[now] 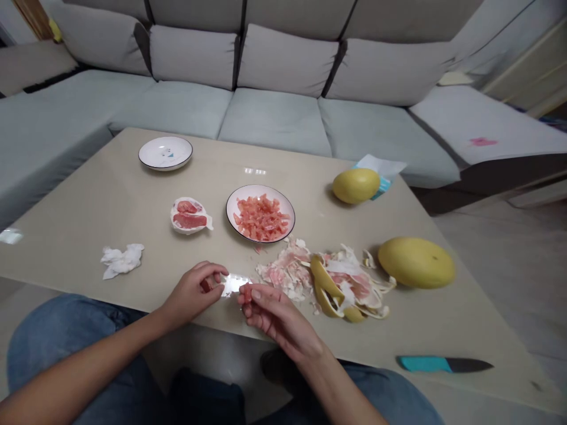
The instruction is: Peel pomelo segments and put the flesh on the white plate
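Note:
My right hand [281, 319] is above the table's near edge, pinching a small piece of red pomelo flesh [247, 291] between thumb and fingers. Left of it, my left hand [195, 293] has its fingers loosely curved, thumb and index finger apart, and I see nothing held between those tips. Beyond both hands stands a dark-rimmed plate [231, 223] heaped with pieces of pomelo flesh [261, 217]. A partly peeled pomelo portion [189, 216], red segments showing in white membrane, lies left of that plate. Membrane scraps [287, 268] and yellow peel [325, 286] are piled to the right.
Two whole yellow pomelos, one at the back [357, 185] beside a blue-and-white packet [385, 171] and one nearer [416, 262], sit at right. A knife [443, 363] lies near the front right edge. A second plate [165, 153] and crumpled tissue [122, 261] are at left.

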Motion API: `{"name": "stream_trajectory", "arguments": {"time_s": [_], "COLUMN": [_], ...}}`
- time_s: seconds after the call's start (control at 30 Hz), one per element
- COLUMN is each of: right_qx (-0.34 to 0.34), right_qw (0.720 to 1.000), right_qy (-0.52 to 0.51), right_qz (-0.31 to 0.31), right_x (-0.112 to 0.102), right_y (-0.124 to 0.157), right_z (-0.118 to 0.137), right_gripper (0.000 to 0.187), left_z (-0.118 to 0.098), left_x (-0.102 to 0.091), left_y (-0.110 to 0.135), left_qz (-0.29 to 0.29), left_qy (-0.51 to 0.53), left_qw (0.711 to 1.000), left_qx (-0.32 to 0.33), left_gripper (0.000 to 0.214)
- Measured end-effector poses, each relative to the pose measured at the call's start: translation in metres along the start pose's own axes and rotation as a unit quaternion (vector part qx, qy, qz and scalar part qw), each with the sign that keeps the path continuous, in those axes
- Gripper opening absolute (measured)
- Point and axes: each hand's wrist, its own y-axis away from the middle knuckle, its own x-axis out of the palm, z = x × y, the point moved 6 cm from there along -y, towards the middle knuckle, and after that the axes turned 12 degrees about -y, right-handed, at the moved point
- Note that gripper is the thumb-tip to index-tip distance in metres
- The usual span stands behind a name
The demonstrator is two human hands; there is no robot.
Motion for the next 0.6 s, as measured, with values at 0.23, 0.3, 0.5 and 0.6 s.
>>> {"name": "stream_trajectory", "arguments": {"time_s": [0.23, 0.3, 0.5, 0.6], "right_qx": [-0.075, -0.151, -0.345, -0.409], "right_qw": [0.99, 0.965, 0.818, 0.746], "right_qy": [0.11, 0.183, 0.405, 0.473], "right_qz": [-0.056, -0.111, -0.22, -0.227], "right_x": [-0.017, -0.031, -0.049, -0.047], "right_y": [-0.005, -0.006, -0.007, -0.014], "right_z": [0.013, 0.031, 0.089, 0.11], "right_gripper": [0.031, 0.033, 0.029, 0.025], "left_z": [0.008, 0.013, 0.019, 0.021], "left_x": [0.007, 0.011, 0.021, 0.023], "left_y": [-0.001, 0.001, 0.006, 0.006], "left_qz": [0.044, 0.067, 0.109, 0.124], "left_qy": [0.078, 0.196, 0.439, 0.444], "left_qw": [0.995, 0.973, 0.868, 0.866], "left_qx": [-0.043, -0.099, -0.203, -0.193], "left_gripper": [0.026, 0.031, 0.027, 0.026]}}
